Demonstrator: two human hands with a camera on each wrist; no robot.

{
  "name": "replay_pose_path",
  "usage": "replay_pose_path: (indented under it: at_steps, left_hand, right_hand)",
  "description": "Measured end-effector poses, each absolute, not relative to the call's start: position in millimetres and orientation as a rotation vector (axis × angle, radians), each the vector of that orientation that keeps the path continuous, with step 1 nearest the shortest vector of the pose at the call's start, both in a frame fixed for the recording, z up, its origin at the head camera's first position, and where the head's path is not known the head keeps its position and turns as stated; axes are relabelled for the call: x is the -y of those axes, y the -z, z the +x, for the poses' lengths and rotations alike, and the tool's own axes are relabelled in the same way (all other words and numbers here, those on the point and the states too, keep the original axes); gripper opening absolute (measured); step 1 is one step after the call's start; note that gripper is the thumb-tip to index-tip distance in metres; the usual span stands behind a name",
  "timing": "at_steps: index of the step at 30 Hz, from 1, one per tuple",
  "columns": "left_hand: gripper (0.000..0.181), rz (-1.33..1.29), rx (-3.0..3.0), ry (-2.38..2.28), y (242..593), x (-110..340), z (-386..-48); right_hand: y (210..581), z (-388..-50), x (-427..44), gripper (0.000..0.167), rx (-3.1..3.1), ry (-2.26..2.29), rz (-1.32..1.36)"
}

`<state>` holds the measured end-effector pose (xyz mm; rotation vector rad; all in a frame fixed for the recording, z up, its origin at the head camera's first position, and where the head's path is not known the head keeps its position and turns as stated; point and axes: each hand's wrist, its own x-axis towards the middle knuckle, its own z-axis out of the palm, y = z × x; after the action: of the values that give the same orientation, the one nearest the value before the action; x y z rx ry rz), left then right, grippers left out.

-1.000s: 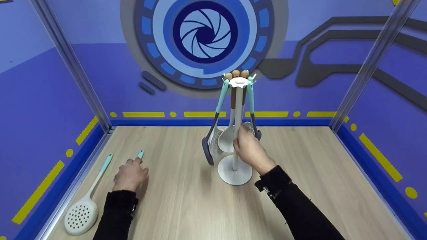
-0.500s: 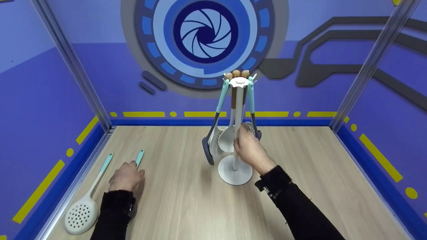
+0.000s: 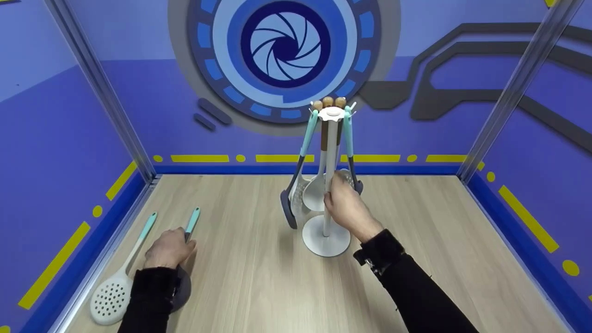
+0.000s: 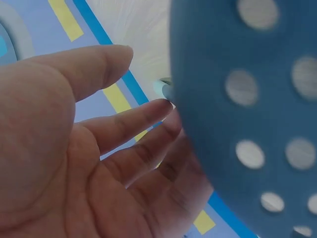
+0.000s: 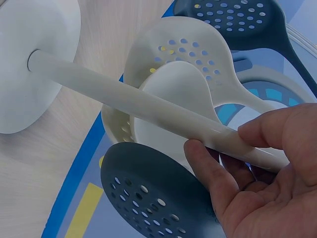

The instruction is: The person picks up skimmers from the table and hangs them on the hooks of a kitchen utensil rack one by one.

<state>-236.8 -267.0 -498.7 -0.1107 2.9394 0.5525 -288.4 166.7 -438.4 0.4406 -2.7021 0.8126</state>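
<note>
My right hand [image 3: 349,208] grips the white pole [image 5: 148,109] of a round-based utensil stand. Several utensils hang from its top, including a white ladle [image 3: 315,192] and dark slotted utensils with teal handles. On the left, my left hand [image 3: 169,249] is over a dark slotted skimmer with a teal handle [image 3: 193,219]. The left wrist view has its holed head [image 4: 208,99] close up, with the thumb [image 4: 106,64] well apart from the fingers. Those fingertips lie near the head's edge; I cannot tell whether they touch. The hand and sleeve cover the skimmer's middle.
A pale slotted turner [image 3: 111,300] with a teal handle lies left of my left hand, near the side wall. The stand's base [image 3: 314,243] rests on the wooden tabletop [image 3: 259,286]. Blue printed panels and metal posts [image 3: 134,143] enclose the back and sides.
My left hand has drawn back left and toward me along the dark skimmer, baring more of its handle and part of its head. My right hand keeps its grip on the pole.
</note>
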Motion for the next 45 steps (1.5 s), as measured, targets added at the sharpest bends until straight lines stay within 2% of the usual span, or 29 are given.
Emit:
replay_pose_path:
  at_steps: [6,20,30,45]
  left_hand:
    - [0.021,-0.098,-2.918,-0.493,500,272,-240]
    - [0.035,-0.161,-2.887,-0.504,500,272,-237]
    - [0.026,-0.114,-3.026,-0.574,499,267,-238]
    - [0.036,-0.023,-3.15,-0.61,487,250,-241]
  right_hand:
    - [438,-289,-167,0.036,2.701,-0.82,0.444]
    - [437,-288,-166,0.04,2.693,-0.798,0.444]
    - [438,-287,-166,0.04,2.717,-0.836,0.436]
    - [439,-289,-167,0.039,2.694,-0.832,0.445]
